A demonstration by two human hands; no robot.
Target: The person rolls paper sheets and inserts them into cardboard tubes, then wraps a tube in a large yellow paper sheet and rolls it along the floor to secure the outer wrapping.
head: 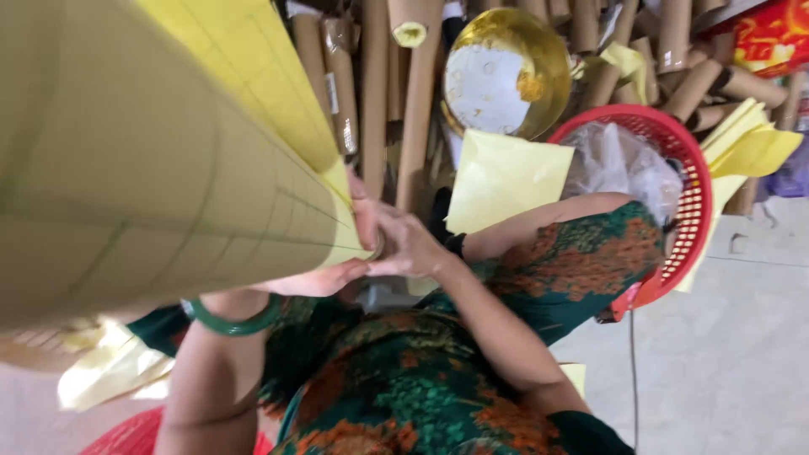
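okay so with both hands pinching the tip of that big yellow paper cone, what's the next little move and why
Probably pinch and twist the tip tighter. The yellow paper cone narrows to a point where the right hand and left hand meet, and one sheet edge stands loose just above the fingers, so the roll looks unsecured there.

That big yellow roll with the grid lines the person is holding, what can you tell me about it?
The yellow roll is a wide sheet, paper-like, wound into a cone that fills the upper left of the view and narrows toward the middle. Thin green grid lines cross its matte surface. A loose flap of the same sheet overlaps it on top. Its narrow end sits in both hands: the right hand pinches the tip, and the left hand supports it from below.
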